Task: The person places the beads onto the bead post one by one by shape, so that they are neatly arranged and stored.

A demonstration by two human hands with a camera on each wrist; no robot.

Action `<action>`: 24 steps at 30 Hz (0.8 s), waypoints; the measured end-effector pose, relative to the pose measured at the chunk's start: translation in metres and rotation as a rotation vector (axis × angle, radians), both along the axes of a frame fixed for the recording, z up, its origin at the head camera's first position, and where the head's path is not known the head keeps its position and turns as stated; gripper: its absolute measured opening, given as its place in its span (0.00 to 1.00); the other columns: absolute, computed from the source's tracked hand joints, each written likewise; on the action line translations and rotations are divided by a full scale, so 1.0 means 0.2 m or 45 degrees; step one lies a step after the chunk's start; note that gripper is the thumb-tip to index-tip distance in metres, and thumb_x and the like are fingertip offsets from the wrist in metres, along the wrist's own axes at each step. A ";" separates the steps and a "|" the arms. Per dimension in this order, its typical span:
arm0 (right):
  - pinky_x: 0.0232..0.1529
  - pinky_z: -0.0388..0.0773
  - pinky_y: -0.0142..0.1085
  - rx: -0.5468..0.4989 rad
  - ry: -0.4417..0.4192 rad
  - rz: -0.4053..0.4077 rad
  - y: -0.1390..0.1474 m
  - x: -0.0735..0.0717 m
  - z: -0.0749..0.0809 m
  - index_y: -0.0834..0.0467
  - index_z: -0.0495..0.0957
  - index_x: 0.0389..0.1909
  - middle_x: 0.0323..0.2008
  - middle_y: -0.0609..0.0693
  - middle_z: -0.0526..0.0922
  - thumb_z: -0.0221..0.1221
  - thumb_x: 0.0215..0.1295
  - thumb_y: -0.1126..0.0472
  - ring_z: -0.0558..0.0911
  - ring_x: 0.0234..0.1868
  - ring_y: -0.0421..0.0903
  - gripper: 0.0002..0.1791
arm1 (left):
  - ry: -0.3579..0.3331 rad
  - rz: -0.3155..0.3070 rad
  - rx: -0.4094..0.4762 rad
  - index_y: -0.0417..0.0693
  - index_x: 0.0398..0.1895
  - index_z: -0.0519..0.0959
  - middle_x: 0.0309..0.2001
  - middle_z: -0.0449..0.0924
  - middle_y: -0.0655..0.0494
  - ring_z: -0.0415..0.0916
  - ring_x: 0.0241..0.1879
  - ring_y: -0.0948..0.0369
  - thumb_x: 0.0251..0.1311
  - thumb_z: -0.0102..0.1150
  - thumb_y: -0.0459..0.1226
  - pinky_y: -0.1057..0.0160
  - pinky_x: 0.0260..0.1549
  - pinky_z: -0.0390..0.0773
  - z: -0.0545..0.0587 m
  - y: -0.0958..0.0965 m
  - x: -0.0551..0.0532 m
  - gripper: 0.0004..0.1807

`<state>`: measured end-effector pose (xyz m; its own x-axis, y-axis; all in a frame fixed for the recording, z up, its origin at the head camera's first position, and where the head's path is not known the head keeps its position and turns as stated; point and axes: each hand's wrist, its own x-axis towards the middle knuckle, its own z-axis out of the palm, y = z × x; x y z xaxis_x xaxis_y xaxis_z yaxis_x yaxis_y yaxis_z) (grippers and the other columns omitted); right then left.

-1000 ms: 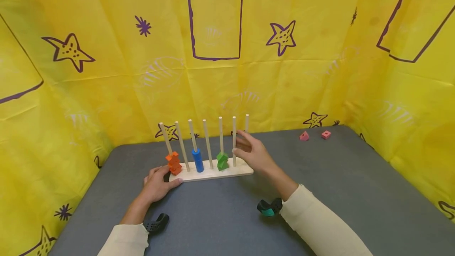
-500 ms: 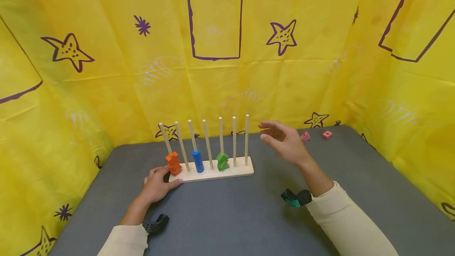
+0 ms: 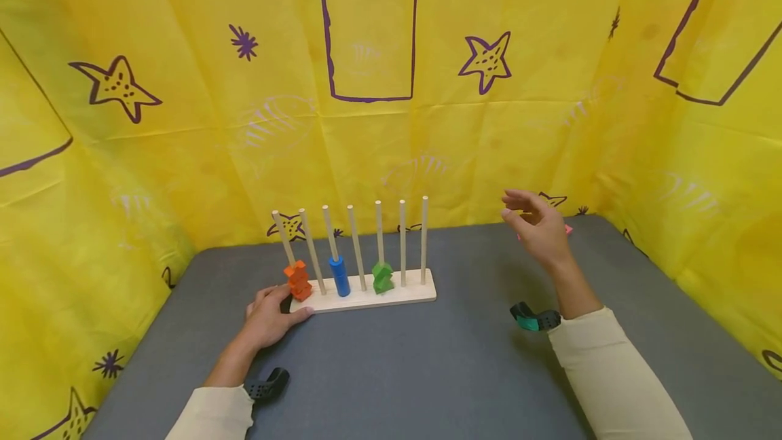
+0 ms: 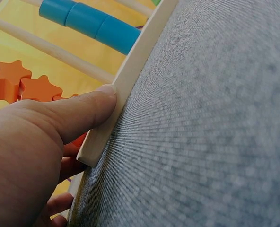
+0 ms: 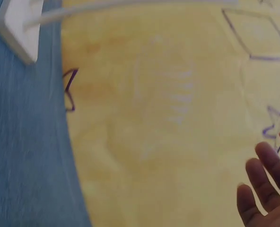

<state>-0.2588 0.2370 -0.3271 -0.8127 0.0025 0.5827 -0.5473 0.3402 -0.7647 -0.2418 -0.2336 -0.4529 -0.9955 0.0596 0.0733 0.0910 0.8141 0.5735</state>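
A long wooden peg board with several upright pegs stands on the table. Orange star blocks sit on its leftmost peg, blue cylinders on the third, and green blocks on the fifth. My left hand grips the board's left end; in the left wrist view its thumb presses the front edge while the other fingers go behind. My right hand is raised at the back right, fingers loosely bent and nothing in them. It partly covers the pink blocks behind it.
The grey table meets a yellow cloth wall printed with purple stars at the back and sides. A black band is on the left wrist, and a black and teal one on the right.
My right hand has moved away from the pegs to the right, over toward the pink blocks, and now overlaps them. The left hand and the peg board have stayed in place.
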 end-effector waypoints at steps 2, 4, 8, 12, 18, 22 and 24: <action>0.41 0.74 0.27 -0.026 -0.029 -0.025 0.04 -0.03 -0.03 0.71 0.73 0.57 0.49 0.59 0.79 0.60 0.65 0.69 0.77 0.46 0.47 0.20 | 0.002 0.000 -0.002 0.36 0.65 0.69 0.61 0.68 0.33 0.50 0.64 0.38 0.55 0.67 0.52 0.35 0.54 0.46 0.00 0.00 0.00 0.40; 0.41 0.73 0.27 -0.051 -0.055 -0.046 0.09 -0.08 -0.08 0.69 0.74 0.58 0.49 0.58 0.79 0.61 0.65 0.67 0.76 0.46 0.47 0.21 | 0.001 0.001 -0.002 0.36 0.65 0.69 0.61 0.68 0.33 0.49 0.64 0.38 0.55 0.67 0.52 0.35 0.55 0.46 0.00 0.00 0.00 0.40; 0.45 0.69 0.29 -0.033 -0.123 -0.135 0.20 -0.20 -0.18 0.63 0.75 0.59 0.51 0.55 0.79 0.62 0.66 0.60 0.74 0.49 0.44 0.22 | -0.005 -0.002 -0.006 0.36 0.65 0.69 0.61 0.68 0.33 0.49 0.64 0.37 0.56 0.67 0.52 0.35 0.55 0.46 0.00 0.00 0.00 0.40; 0.45 0.67 0.31 0.007 -0.174 -0.182 0.27 -0.26 -0.25 0.60 0.74 0.61 0.51 0.56 0.78 0.61 0.67 0.56 0.73 0.49 0.44 0.23 | -0.005 -0.005 -0.005 0.36 0.65 0.69 0.61 0.68 0.34 0.49 0.64 0.37 0.56 0.67 0.52 0.35 0.55 0.45 0.00 0.00 0.00 0.40; 0.44 0.70 0.29 0.012 -0.293 -0.218 0.33 -0.31 -0.31 0.62 0.70 0.64 0.53 0.56 0.76 0.60 0.68 0.57 0.72 0.49 0.44 0.27 | -0.003 -0.005 0.003 0.36 0.65 0.69 0.61 0.68 0.34 0.49 0.64 0.37 0.56 0.67 0.52 0.34 0.55 0.44 0.00 -0.01 0.00 0.40; 0.45 0.70 0.31 0.030 -0.351 -0.260 0.37 -0.34 -0.37 0.61 0.68 0.66 0.58 0.61 0.73 0.59 0.68 0.51 0.71 0.53 0.49 0.30 | -0.002 -0.004 0.001 0.36 0.65 0.68 0.62 0.68 0.34 0.49 0.64 0.37 0.56 0.67 0.52 0.35 0.55 0.45 -0.01 -0.01 0.00 0.40; 0.45 0.70 0.32 0.026 -0.368 -0.267 0.39 -0.36 -0.39 0.61 0.67 0.67 0.59 0.63 0.72 0.59 0.68 0.51 0.70 0.55 0.53 0.30 | -0.004 -0.005 -0.002 0.36 0.66 0.68 0.62 0.68 0.34 0.49 0.64 0.37 0.56 0.67 0.52 0.35 0.55 0.45 -0.01 -0.01 0.00 0.40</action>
<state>-0.3301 0.3146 -0.4049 -0.9271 0.1773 0.3303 -0.2258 0.4392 -0.8696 -0.2417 -0.2352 -0.4540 -0.9955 0.0635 0.0705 0.0925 0.8146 0.5725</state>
